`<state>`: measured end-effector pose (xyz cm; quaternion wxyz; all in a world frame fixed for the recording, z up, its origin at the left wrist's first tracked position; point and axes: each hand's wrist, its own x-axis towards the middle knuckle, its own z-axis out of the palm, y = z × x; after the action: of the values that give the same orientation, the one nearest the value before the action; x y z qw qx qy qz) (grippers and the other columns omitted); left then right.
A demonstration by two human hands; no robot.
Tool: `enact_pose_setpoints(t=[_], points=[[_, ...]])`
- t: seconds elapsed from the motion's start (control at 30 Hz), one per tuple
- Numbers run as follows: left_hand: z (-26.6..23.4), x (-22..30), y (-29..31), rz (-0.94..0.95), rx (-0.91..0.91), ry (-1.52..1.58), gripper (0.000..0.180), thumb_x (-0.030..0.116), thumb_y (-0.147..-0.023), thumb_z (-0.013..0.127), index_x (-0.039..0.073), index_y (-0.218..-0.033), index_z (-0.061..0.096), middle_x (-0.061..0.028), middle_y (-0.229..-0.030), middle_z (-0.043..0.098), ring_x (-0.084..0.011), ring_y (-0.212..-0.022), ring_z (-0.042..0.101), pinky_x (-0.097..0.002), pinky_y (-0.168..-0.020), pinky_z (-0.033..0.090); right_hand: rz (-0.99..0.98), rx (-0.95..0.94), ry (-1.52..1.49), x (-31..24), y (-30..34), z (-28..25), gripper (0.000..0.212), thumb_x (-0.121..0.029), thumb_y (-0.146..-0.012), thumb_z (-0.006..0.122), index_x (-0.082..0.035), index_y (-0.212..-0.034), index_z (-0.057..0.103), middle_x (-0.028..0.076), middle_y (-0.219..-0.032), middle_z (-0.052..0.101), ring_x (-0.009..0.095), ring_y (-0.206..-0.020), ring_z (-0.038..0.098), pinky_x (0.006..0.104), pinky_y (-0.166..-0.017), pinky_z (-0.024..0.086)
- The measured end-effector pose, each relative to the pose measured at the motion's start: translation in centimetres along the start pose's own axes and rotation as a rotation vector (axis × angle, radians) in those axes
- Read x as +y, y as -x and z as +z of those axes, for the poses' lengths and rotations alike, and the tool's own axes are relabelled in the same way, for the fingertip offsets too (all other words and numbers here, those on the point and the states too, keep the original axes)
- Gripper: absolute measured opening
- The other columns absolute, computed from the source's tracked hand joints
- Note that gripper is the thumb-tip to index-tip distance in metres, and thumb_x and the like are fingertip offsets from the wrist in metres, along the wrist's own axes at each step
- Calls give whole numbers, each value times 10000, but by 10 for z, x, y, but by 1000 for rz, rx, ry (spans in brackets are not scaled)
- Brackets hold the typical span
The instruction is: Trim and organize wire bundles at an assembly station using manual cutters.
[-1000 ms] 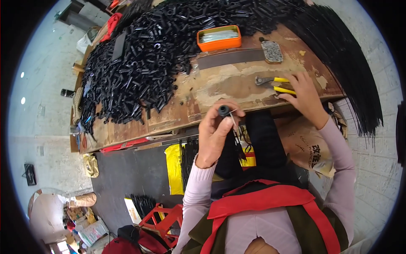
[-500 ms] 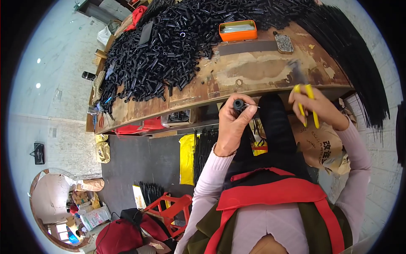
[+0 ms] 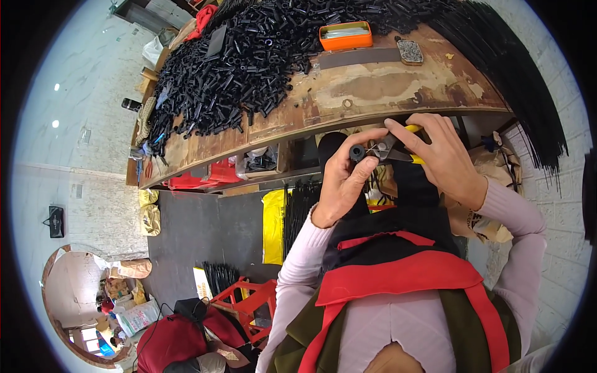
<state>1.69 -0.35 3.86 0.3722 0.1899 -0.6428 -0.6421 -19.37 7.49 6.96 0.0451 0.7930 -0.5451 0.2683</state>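
Note:
Between the fingers and thumb of my left hand (image 3: 344,177) is a black tubular plastic piece (image 3: 357,153), its round end facing up. Thin pale wire shows beside it, near the thumb. My right hand (image 3: 444,155) is wrapped round pliers with yellow handles (image 3: 413,128). Their metal jaws (image 3: 385,147) sit at the wire, right by my left fingertips. Whether the jaws bite on the wire is too small to tell. Both hands are over my lap, just in front of the bench edge.
The wooden bench (image 3: 435,87) carries a big heap of black plastic pieces (image 3: 236,81), an orange tin (image 3: 346,37) and a small box of grey bits (image 3: 410,52). Long black strands (image 3: 504,74) hang over its right end. A red stool (image 3: 249,304) stands lower left.
My right hand has moved left with the pliers, bringing their jaws to the wire at the black piece. My left hand stays nearly in place. The view has shifted slightly.

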Motion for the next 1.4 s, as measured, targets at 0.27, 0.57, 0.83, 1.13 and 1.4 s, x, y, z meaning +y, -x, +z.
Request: enact_pose_setpoints(t=[0.27,0.57,0.83,1.13,1.4], points=[[2,9,2,-37,-21,-37,469,288,-940,652,3,-1301,558,9,-950,571,-53,-729,466,-197,-652,381,-26,-36,42,8,7,-6,614,34,-793,583,-117,-1384,519,123,-1011,524,299,-958,524,390,-840,421],[-1,27,20,-125,-339,-165,471,103,-797,694,30,-1257,627,-32,-1092,652,-92,-861,520,-237,-795,429,378,-826,-810,-6,1,-68,536,-210,-761,800,-31,-1198,547,46,-690,610,152,-604,637,295,-507,446],[2,23,3,-95,-161,-121,375,0,-913,604,26,-1286,578,-51,-1098,644,-88,-890,619,-224,-825,483,-88,10,-129,3,12,-36,459,-89,-816,624,0,-1242,476,154,-892,595,354,-717,612,397,-662,520],[-3,22,-1,-224,-339,-6,485,345,-904,687,24,-1261,612,-12,-1090,616,-73,-938,525,-210,-825,405,497,-795,-812,-7,12,-59,416,-176,-803,742,-13,-1083,482,35,-607,547,134,-572,602,303,-546,462],[-6,17,-6,-83,-185,-156,376,159,-925,655,39,-1278,599,-16,-982,596,-84,-869,518,-233,-798,437,152,-458,-393,7,13,-54,382,-99,-851,663,28,-1166,489,126,-706,598,303,-633,652,361,-565,495]])
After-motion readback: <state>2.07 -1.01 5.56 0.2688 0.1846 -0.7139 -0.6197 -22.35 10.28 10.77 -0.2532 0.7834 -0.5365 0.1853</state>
